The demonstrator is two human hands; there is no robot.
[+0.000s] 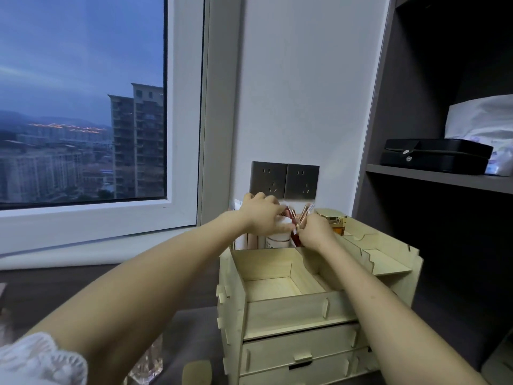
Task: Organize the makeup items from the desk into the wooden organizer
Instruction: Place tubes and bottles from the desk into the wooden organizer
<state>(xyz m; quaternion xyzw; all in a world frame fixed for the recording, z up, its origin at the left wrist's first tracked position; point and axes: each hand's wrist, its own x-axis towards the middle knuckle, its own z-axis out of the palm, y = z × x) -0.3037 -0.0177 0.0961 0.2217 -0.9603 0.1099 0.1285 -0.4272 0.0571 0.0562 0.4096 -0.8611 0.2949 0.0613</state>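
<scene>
The pale wooden organizer [291, 312] stands on the dark desk, with drawers at its front and open compartments on top. Both arms reach over it to the back row. My left hand [259, 213] curls its fingers around slim pink and red lip tubes [288, 212] above a white bottle [277, 238]. My right hand [315, 232] pinches a red lip gloss tube [296, 238] standing in the back compartment. More rose-gold tubes [306, 209] stick up between the hands. A gold-capped amber perfume bottle [334, 222] sits in the compartment to the right.
Two grey wall sockets [284, 180] are just behind the organizer. A window [83, 101] fills the left. A dark shelf [438, 177] at right holds a black case [435, 155] and a white pack. A clear glass item [147, 365] and a beige object [197, 370] lie on the desk near the front.
</scene>
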